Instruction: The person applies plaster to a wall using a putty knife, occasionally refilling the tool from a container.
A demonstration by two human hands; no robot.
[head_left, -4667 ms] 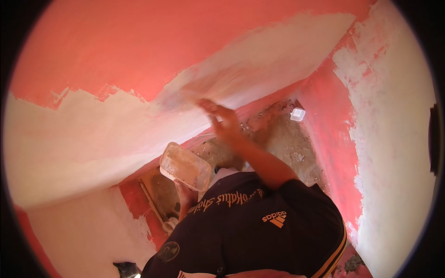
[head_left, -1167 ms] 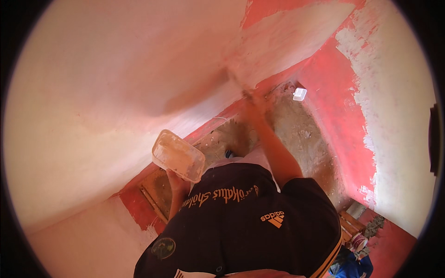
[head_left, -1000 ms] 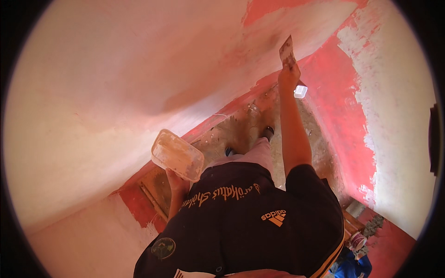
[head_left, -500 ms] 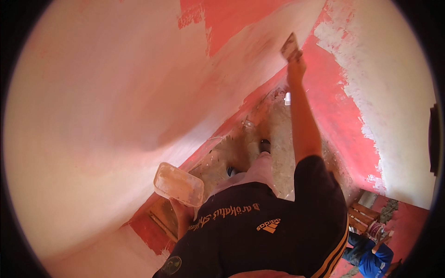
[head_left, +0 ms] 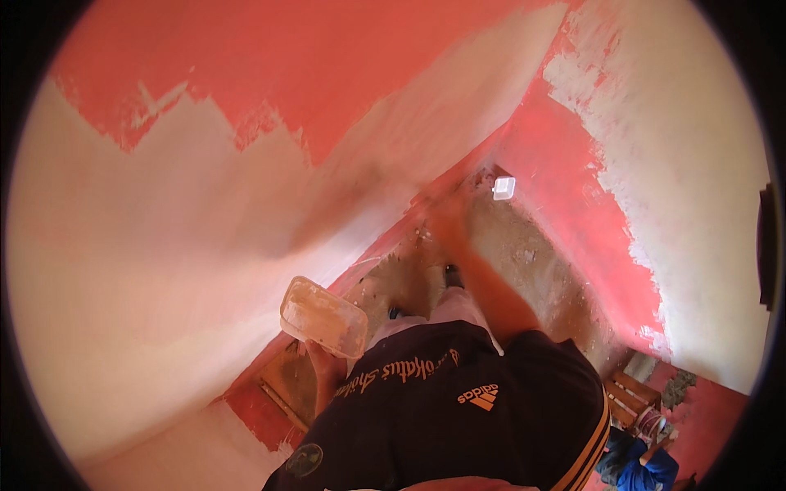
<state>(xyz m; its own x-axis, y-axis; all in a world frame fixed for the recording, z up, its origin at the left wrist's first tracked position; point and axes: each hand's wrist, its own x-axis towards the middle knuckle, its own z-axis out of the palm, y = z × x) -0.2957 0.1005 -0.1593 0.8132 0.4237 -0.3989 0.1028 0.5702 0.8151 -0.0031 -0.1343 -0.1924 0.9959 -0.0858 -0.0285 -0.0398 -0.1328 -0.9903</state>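
My left hand is closed on a clear, rectangular plastic tub, holding it tilted close to the left wall. Pale paste smears the inside of the tub, and part of the hand is hidden beneath it. Stretched forward, my right hand is smeared by motion, low beside the foot of the left wall. Its fingers and anything in them cannot be made out. That wall has a broad whitish coat with ragged edges against the red paint above.
A small white container stands on the stained floor by the corner. The right wall is red low down and whitish above. At lower right are a wooden slatted piece and a person in blue.
My right hand has swung down and left from high near the corner, where it held a flat scraper. More red wall shows at the top. The left hand still holds the tub.
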